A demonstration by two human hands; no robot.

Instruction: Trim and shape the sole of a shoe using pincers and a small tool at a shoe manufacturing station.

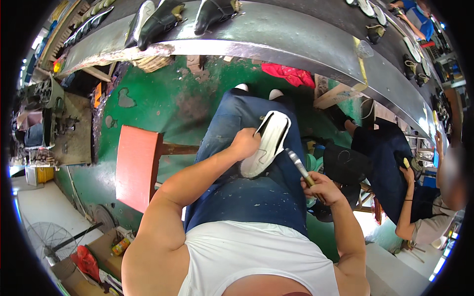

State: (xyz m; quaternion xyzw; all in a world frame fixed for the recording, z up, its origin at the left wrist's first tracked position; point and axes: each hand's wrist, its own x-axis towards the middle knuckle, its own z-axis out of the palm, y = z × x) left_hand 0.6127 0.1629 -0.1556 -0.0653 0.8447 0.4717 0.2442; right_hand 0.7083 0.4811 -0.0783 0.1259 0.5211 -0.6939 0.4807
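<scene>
The left hand [246,143] has its grip closed on the side of a white shoe [261,154], which lies slantwise above the lap of the person's blue trousers [242,197], its opening turned upward. The right hand [323,190] holds a rod-shaped tool [299,166] in a narrow grip around the brownish handle; the silvery end points at the shoe's right edge, just beside it, and whether they touch I cannot tell. Ahead runs a long grey desk [276,54] with black shoes [159,27] on it. Red cloth [289,74] lies below its edge, and a reddish stool [138,167] stands on the left, on the green floor [182,108]
</scene>
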